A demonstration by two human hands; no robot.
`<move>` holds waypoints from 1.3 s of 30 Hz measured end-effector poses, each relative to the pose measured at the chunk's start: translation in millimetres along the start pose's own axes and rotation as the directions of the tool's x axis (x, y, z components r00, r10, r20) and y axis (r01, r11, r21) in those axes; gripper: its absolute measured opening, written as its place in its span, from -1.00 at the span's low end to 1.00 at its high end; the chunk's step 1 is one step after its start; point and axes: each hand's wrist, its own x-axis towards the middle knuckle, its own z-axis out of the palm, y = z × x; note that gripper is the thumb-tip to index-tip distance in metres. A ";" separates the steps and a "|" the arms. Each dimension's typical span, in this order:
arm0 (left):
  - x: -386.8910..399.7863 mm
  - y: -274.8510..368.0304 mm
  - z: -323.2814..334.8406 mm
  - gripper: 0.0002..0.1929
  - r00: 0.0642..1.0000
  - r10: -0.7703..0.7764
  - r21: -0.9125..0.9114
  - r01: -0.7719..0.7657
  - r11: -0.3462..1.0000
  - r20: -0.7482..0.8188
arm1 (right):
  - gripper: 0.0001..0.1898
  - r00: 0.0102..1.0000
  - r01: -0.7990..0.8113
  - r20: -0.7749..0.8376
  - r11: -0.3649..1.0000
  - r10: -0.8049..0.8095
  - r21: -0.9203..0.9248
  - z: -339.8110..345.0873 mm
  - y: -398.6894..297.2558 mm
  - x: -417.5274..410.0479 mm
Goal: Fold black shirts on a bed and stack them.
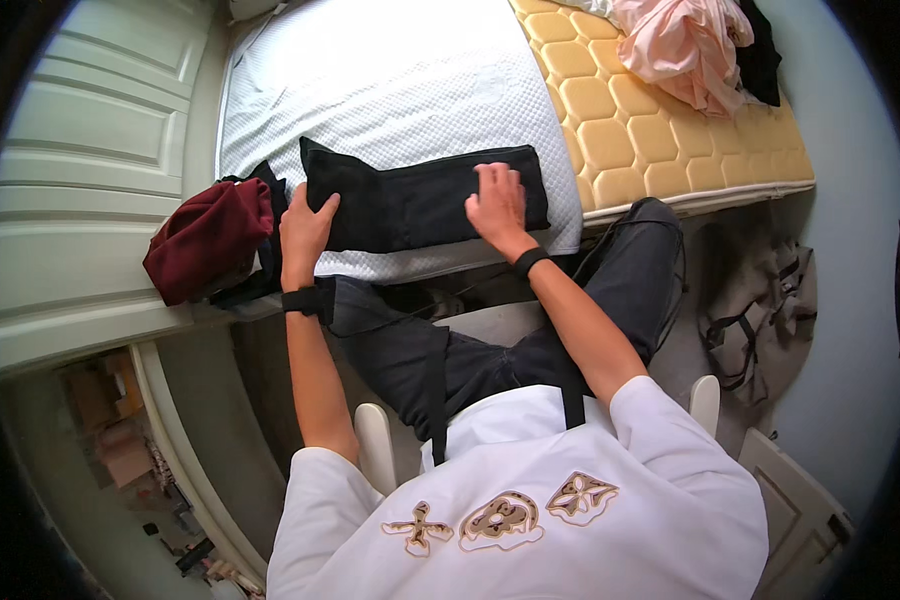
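Note:
A folded black garment [427,202], perhaps trousers, lies lengthwise on the white quilted cover [420,97] near the edge of the bed. My left hand [307,225] is at its left end, thumb apart from the fingers, with the thumb against the cloth. My right hand [499,202] rests on the garment's right part, palm down, fingers slightly bent and spread. Just left of my left hand sits a pile with a dark red garment [214,232] on top and black cloth beneath it.
A yellow quilted mattress [607,112] adjoins the white cover on the right, bearing a heap of pink cloth [679,52]. White panelled doors [94,142] stand at the left. A grey-beige bag [765,322] is on the right, below the mattress. Chair armrests [376,446] flank me.

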 end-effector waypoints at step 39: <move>-77.0 55.3 161.8 -0.31 0.966 0.038 0.066 -0.056 0.996 0.255 | -0.26 0.855 -0.518 0.429 0.480 0.290 0.708 67.4 15.8 36.3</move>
